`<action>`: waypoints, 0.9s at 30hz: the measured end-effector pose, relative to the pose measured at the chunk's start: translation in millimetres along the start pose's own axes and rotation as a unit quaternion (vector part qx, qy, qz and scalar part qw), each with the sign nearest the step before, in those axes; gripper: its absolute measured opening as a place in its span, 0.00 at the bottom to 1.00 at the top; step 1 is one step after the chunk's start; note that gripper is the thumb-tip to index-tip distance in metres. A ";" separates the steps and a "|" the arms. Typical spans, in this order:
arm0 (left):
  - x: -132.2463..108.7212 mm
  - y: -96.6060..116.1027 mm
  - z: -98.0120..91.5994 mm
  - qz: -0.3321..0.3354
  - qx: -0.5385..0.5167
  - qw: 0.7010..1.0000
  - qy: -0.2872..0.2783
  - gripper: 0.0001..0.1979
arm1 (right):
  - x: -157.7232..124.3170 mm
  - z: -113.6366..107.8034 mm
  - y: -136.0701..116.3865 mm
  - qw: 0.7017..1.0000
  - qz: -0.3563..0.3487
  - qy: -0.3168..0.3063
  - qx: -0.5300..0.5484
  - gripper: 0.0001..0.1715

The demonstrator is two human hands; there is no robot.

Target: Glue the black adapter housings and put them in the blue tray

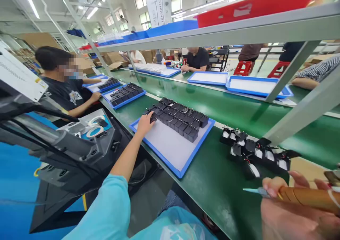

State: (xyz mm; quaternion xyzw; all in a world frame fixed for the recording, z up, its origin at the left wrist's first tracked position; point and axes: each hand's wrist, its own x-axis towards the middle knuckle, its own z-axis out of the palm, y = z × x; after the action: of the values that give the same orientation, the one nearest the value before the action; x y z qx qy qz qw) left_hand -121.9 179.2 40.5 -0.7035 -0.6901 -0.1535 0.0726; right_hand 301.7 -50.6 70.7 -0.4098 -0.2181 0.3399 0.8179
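Observation:
My left hand point(145, 124) reaches to the left side of a blue-rimmed tray point(183, 172) with a white bottom. Its fingers are closed on a black power adapter point(153, 118) beside the ends of the rows. Several more black adapters point(183, 125) stand there in rows, metal pins up. At the lower right my right hand point(287, 215) grips a dispensing pen point(305, 196) with a brown handle and pale blue pointed tip. The tip points left over the green bench. Open black housings point(249, 146) with white inner parts and some red wires lie just beyond that hand.
A grey machine point(79, 148) stands left of the bench. Farther along, trays point(124, 95) hold more adapters near a seated co-worker point(63, 80). A slanted shelf post point(300, 109) rises behind the housings. A cardboard piece point(309, 171) lies right. Overhead runs a shelf point(212, 34) with bins.

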 end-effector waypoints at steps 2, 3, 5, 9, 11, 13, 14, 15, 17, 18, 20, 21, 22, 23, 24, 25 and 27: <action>16.4 -13.2 1.9 -0.002 0.007 1.000 -0.002 0.30 | -0.2 4.0 -1.8 0.998 -0.019 0.051 0.034 0.21; 22.1 -16.9 2.8 -0.001 0.010 1.000 -0.003 0.30 | -0.4 5.6 -2.2 0.997 -0.037 0.054 0.041 0.21; 29.2 -20.4 4.3 0.002 0.009 1.000 -0.002 0.29 | -0.7 7.6 -2.1 0.996 -0.061 0.031 0.050 0.23; 34.4 -16.1 4.0 0.001 0.002 0.999 0.036 0.29 | -1.1 7.5 -0.8 0.994 -0.086 -0.006 0.069 0.23; 34.8 -1.5 0.1 0.000 -0.020 0.993 0.113 0.28 | -1.8 6.6 -0.6 0.992 -0.098 -0.017 0.076 0.21; 31.9 29.4 -6.4 0.037 -0.087 0.978 0.185 0.25 | -3.4 5.8 -0.5 0.991 -0.108 -0.031 0.076 0.19; 28.6 51.7 -9.7 0.074 -0.137 0.967 0.200 0.25 | -4.4 5.4 -0.5 0.990 -0.112 -0.038 0.076 0.19; 24.2 78.1 -12.2 0.121 -0.195 0.955 0.188 0.26 | -5.4 5.1 -0.4 0.990 -0.114 -0.044 0.075 0.18; 13.8 139.2 -12.7 0.218 -0.307 0.922 0.091 0.30 | -7.1 4.2 -0.5 0.989 -0.116 -0.055 0.075 0.19; 9.0 171.1 -9.9 0.268 -0.335 0.903 0.022 0.32 | -7.6 3.7 -0.6 0.989 -0.116 -0.059 0.075 0.19; 2.6 230.6 1.7 0.327 -0.356 0.870 -0.098 0.40 | -7.9 2.5 -0.9 0.988 -0.116 -0.067 0.074 0.19; 1.7 255.9 9.4 0.337 -0.354 0.859 -0.153 0.45 | -7.7 2.0 -1.0 0.988 -0.116 -0.070 0.073 0.19; 2.4 277.0 17.4 0.333 -0.353 0.851 -0.202 0.49 | -7.5 1.4 -1.2 0.988 -0.118 -0.073 0.072 0.19; 4.3 293.6 24.8 0.321 -0.349 0.846 -0.243 0.52 | -7.2 1.0 -1.3 0.988 -0.119 -0.074 0.070 0.19; 6.9 305.5 30.8 0.309 -0.343 0.844 -0.271 0.53 | -7.1 0.7 -1.5 0.988 -0.119 -0.074 0.069 0.19; 9.7 312.7 34.8 0.299 -0.338 0.845 -0.287 0.54 | -7.0 0.7 -1.7 0.988 -0.119 -0.074 0.069 0.19; 12.7 314.4 35.7 0.287 -0.329 0.852 -0.289 0.52 | -7.4 1.0 -2.2 0.988 -0.117 -0.074 0.069 0.18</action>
State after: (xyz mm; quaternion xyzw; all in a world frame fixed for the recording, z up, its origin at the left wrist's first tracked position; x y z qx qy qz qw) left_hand 194.5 190.9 45.3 -0.8658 -0.3565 -0.1334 -0.3248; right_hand 296.9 -56.5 72.6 -0.2975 -0.3002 0.2852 0.8602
